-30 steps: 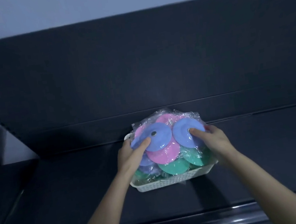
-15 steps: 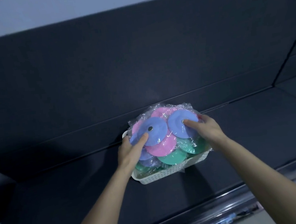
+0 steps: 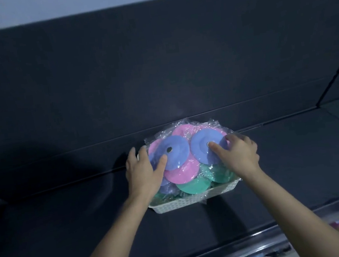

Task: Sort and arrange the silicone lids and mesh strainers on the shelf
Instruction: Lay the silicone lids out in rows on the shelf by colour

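- Left hand [image 3: 144, 170] clasps the left blue lid [image 3: 176, 152], thumb on its face, fingers behind its rim; right hand [image 3: 239, 153] holds the right blue lid [image 3: 204, 143], forefinger by its centre stud, other fingers curled over its edge.
- Silicone lids [image 3: 183, 173] (blue, pink, green, under clear wrap) stand overlapped and tilted back, faces toward the camera; being round, they have no long axis.
- Basket [image 3: 195, 199] holding them lies lengthwise along the shelf [image 3: 298, 165], near its back wall.
- Lids look gathered but not yet sorted by colour; no mesh strainers show.
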Demonstrator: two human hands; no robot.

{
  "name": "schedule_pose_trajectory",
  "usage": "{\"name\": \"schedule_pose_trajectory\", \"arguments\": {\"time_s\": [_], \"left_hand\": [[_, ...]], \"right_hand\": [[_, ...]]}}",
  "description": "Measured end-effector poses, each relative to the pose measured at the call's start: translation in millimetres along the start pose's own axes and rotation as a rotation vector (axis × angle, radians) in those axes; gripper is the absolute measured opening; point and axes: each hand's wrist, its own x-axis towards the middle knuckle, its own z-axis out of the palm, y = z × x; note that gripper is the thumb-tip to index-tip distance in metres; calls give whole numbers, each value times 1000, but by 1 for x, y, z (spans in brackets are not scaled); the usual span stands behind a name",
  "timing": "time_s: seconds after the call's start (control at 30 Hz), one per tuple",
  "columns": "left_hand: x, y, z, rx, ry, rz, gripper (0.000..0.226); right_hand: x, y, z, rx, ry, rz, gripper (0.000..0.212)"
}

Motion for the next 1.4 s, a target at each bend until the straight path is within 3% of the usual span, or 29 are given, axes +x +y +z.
{"name": "schedule_pose_trajectory", "arguments": {"time_s": [0.17, 0.27, 0.37, 0.5, 0.67, 0.83, 1.13, 1.4], "left_hand": [[-4, 17, -5, -38, -66, 90, 68], [0, 22, -6, -1, -72, 61, 72], [5, 26, -7, -107, -84, -34, 80], [10, 30, -8, -286, -52, -181, 102], [4, 31, -11, -596, 17, -302, 96], [-3, 23, -32, -736, 75, -231, 68], [-12, -41, -93, -786, 133, -201, 31], [-16, -111, -138, -756, 162, -244, 20]], "right_hand": [[-8, 0, -2, -49, 161, -143, 57], [-7, -2, -3, 269, 115, -172, 43], [-2, -3, -4, 627, -16, -19, 31], [-1, -2, -6, 843, -96, 50, 12], [-5, -7, -10, 823, -36, -78, 5], [-20, -28, -12, 824, -17, -159, 7], [-56, -89, 30, 866, -126, -200, 15], [-98, -143, 73, 655, -152, -294, 17]]}}
